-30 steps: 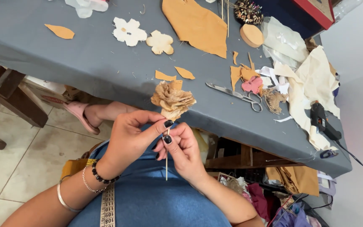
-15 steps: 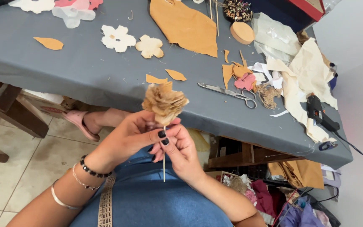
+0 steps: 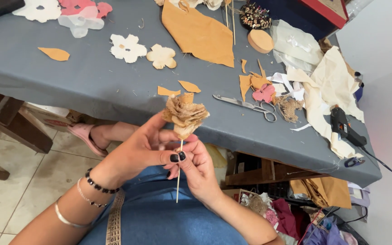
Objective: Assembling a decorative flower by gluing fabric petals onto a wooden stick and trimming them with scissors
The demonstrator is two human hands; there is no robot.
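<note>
Grey cloth covers the work table [image 3: 91,90], which carries a large tan fabric piece [image 3: 200,31], white cloth scraps [image 3: 327,77], two cut flower shapes [image 3: 144,52], steel scissors [image 3: 246,104] near its front edge and a black glue gun [image 3: 343,127] at the right end. Below the table edge, over a lap in blue denim [image 3: 159,218], both hands meet on a layered tan fabric flower [image 3: 184,115] set on the top of a thin wooden skewer [image 3: 178,172], which hangs straight down. The left hand [image 3: 137,152] curls around the flower's base, thumb pressed across just under the petals; the right hand [image 3: 196,168] pinches the stick close beneath, thumb and forefinger closed on it, dark nails touching those of the other hand. The step in hand looks like seating or tightening the bloom on its stem, the petals already gathered into a rosette. Judging by the grip, a next move would call for a steady hold on the skewer while the base is squeezed or turned, gently enough that the layers do not slip off the tip.
</note>
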